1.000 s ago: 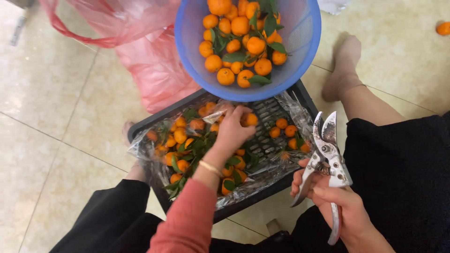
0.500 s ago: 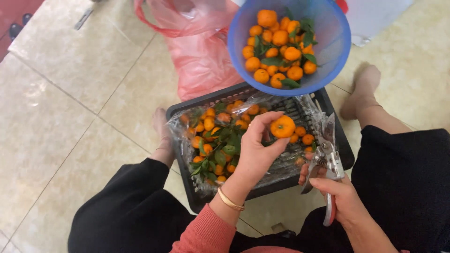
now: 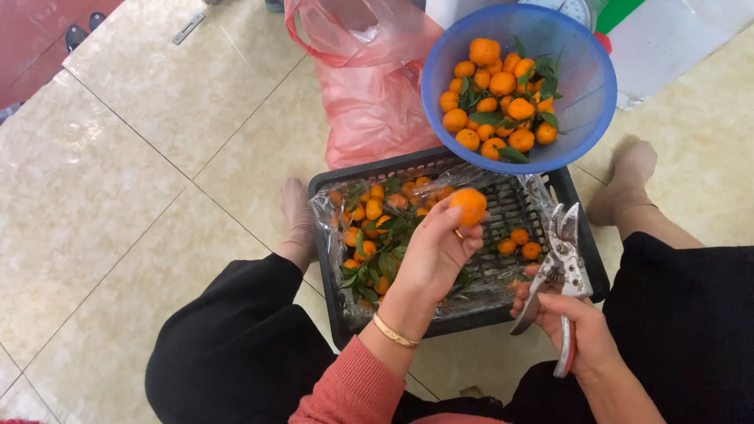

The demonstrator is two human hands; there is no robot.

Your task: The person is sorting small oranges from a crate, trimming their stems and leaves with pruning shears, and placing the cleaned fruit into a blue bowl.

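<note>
Partly, the left hand [image 3: 436,251] hides the crate [image 3: 585,259] behind its tangerine [image 3: 469,206].

Soft, even daylight is filling the scene; the glossy floor tiles [image 3: 157,157] are showing faint glare, shadows staying weak, focus sharp throughout.

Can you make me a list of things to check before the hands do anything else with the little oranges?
1. Left hand holds one small orange in its fingertips: ok.
2. Right hand grips the pruning shears: ok.
3. Shear blades away from the left hand's fingers: ok, apart.
4. Blue basket has room for more: cannot tell, looks well filled.
5. Black crate has leafy oranges left inside: ok.
6. Stem on the held orange trimmed: cannot tell.
</note>
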